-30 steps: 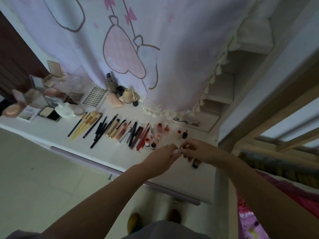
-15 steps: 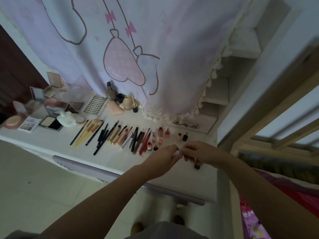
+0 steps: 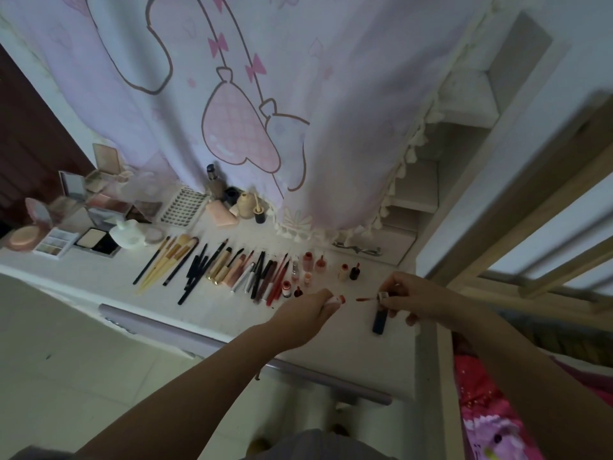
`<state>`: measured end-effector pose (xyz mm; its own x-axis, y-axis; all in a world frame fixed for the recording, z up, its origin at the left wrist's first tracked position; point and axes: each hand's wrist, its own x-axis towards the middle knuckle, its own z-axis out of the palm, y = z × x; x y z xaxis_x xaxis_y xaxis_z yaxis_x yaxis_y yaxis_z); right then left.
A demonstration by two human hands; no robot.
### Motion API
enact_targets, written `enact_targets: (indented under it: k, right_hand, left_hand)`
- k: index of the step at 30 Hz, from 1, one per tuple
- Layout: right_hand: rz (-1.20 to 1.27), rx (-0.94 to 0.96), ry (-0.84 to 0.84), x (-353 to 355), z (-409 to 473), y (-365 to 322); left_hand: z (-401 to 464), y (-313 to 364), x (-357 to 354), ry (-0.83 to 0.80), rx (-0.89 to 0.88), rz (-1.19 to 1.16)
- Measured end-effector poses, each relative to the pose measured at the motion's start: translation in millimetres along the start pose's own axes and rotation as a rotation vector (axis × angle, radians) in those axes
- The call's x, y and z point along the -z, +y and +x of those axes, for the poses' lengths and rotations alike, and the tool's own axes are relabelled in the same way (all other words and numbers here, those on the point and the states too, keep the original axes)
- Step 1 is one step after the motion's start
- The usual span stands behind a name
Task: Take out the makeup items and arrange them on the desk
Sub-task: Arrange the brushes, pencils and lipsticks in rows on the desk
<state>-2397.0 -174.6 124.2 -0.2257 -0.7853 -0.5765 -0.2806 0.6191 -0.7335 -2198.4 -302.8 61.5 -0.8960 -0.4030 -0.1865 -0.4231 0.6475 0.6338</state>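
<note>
My left hand [image 3: 306, 310] grips a small lip gloss tube [image 3: 335, 299] with a red end. My right hand [image 3: 413, 298] pinches its pulled-out applicator wand [image 3: 371, 298], red tip pointing left, a short gap from the tube. A dark tube [image 3: 379, 321] hangs below my right fingers; whether they hold it I cannot tell. On the white desk [image 3: 212, 313] lie rows of brushes [image 3: 166, 262], pencils and lip products [image 3: 252, 273], and small bottles [image 3: 311, 263].
Palettes and compacts [image 3: 63, 234] crowd the desk's left end, with bottles [image 3: 247, 204] at the back under a hanging pink curtain [image 3: 248, 104]. An eyelash curler [image 3: 360, 250] lies at the right. A lilac bar [image 3: 199, 340] runs along the desk's front edge. A bed frame [image 3: 530, 227] stands right.
My hands were together on the lip gloss; now they have drawn apart, the right one pulling the wand out of the tube held in the left.
</note>
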Motion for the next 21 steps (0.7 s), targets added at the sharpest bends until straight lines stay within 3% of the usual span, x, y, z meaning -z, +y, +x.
enact_targets:
  k: [5, 9, 13, 16, 21]
  right_hand:
    - [0.272, -0.043, 0.08, -8, 4, 20]
    - [0.471, -0.098, 0.164, -34, 22, 31]
    - [0.695, -0.069, 0.108, -53, 36, 42]
    - [0.609, -0.027, 0.2, -60, 48, 47]
    - [0.057, 0.097, 0.501, -63, 82, 46]
  left_hand:
    - [1, -4, -18, -0.013, 0.199, -0.471]
    - [12, 0, -31, 0.158, 0.269, -0.511]
    - [19, -1, -48, 0.384, 0.339, -0.451]
    - [24, -1, -60, 0.451, 0.425, -0.546]
    - [46, -1, -67, 0.542, 0.498, -0.584]
